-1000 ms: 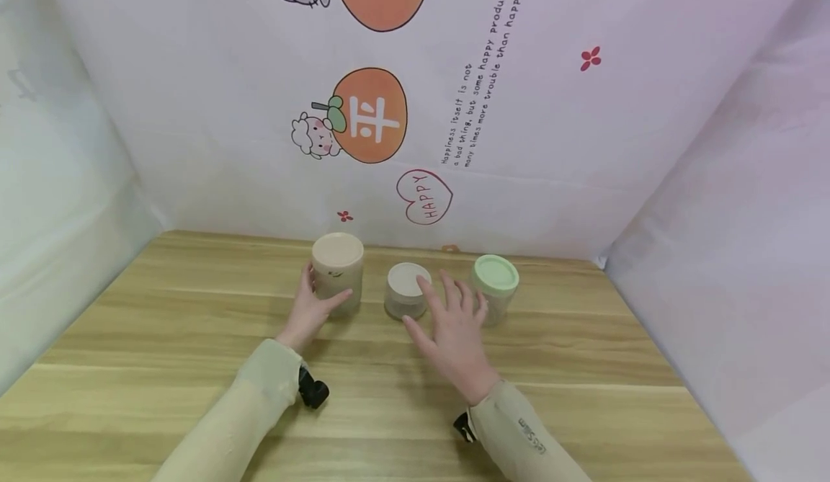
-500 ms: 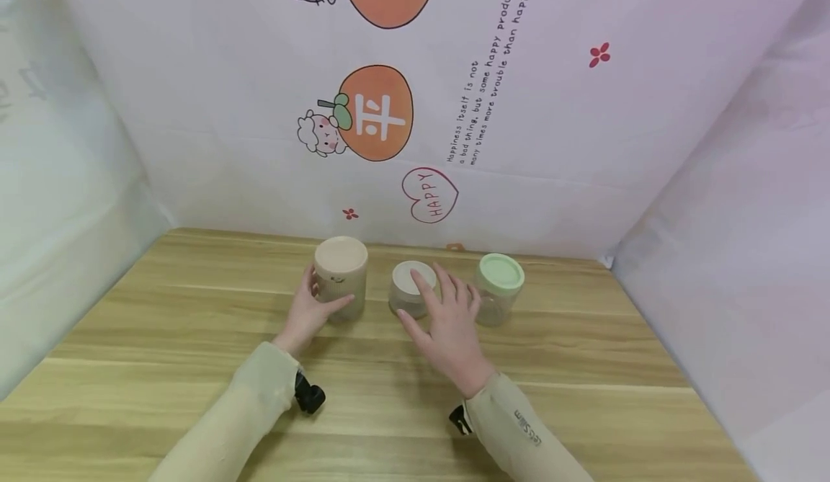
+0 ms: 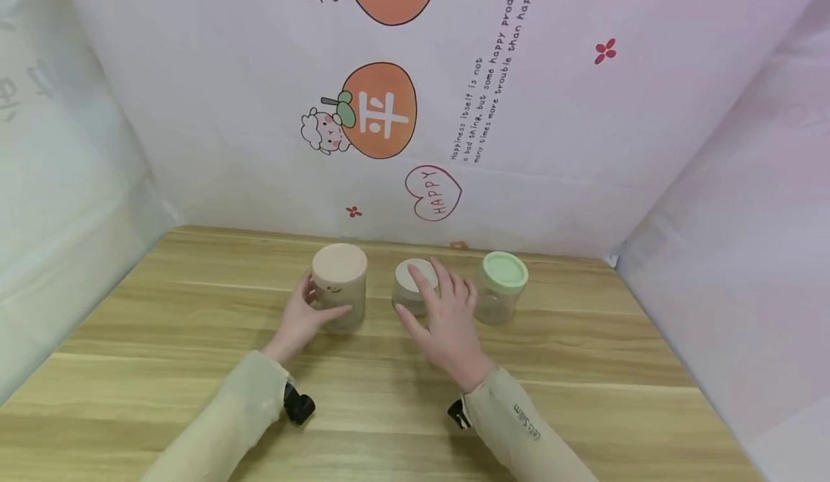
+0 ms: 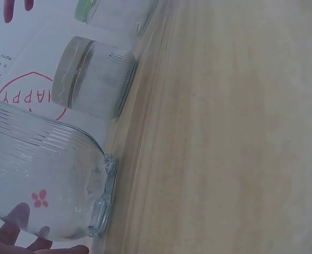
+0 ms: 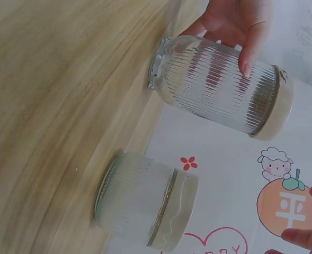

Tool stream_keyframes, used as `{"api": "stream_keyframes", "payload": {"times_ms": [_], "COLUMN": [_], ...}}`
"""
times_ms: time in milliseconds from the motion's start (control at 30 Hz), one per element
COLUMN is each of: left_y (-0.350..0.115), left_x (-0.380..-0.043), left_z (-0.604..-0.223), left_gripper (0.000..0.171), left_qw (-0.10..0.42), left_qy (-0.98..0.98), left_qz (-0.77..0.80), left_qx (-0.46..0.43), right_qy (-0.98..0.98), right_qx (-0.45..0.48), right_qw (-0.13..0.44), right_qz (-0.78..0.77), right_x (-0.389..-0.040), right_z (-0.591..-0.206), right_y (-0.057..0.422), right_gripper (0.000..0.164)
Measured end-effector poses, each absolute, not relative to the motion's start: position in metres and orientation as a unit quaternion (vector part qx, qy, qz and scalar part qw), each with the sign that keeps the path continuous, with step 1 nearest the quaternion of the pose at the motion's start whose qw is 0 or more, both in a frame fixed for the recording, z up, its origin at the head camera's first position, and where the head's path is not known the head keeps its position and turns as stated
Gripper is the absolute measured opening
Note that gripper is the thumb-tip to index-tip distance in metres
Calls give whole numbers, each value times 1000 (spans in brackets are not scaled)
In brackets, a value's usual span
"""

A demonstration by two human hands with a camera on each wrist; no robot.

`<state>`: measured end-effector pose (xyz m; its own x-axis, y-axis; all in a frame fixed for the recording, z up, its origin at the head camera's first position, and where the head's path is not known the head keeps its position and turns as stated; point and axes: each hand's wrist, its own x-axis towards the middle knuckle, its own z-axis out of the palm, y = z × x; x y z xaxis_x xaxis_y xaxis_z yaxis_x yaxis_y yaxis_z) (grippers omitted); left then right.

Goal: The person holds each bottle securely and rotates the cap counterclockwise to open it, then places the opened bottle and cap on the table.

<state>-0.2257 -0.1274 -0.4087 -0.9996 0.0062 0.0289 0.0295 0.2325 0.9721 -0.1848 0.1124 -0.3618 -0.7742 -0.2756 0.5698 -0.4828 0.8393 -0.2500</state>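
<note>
My left hand [image 3: 300, 321] grips a tall ribbed glass jar [image 3: 341, 302] with a beige lid, thumb on the near side and fingers round the far side. The right wrist view shows the tall jar [image 5: 214, 84] leaning slightly; whether its base touches the table I cannot tell. To its right stands a short glass jar [image 3: 406, 302] with a pale lid. Over it hovers my right hand [image 3: 449, 327], fingers spread; its fingertips [image 5: 304, 238] are apart from the short jar [image 5: 137, 198]. A glass jar with a green lid [image 3: 504, 273] stands beyond that hand.
The wooden table [image 3: 363, 424] ends at a white printed cloth [image 3: 532, 201] right behind the jars. White cloth side walls [image 3: 78, 179] enclose it left and right. Black wrist cameras [image 3: 298, 404] sit under both cuffs.
The tall jar has come slightly toward me in my left hand. My right hand has shifted a little left, over the short jar. The head view has drifted slightly.
</note>
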Motion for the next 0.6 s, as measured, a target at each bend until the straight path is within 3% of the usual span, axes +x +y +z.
{"api": "stream_keyframes", "payload": {"times_ms": [333, 600], "left_y": [-128, -120], "left_x": [-213, -202], "left_z": [-408, -407], "left_gripper": [92, 90], "left_qw": [31, 82], "left_qy": [-800, -826], "left_qz": [-597, -553], "left_qx": [-45, -80], "right_qy": [-926, -925], "right_qx": [211, 220], "right_qw": [248, 245], "right_qz": [193, 190], "right_x": [-185, -184], "right_z": [-358, -361], "right_y": [113, 115], "right_gripper": [59, 58]}}
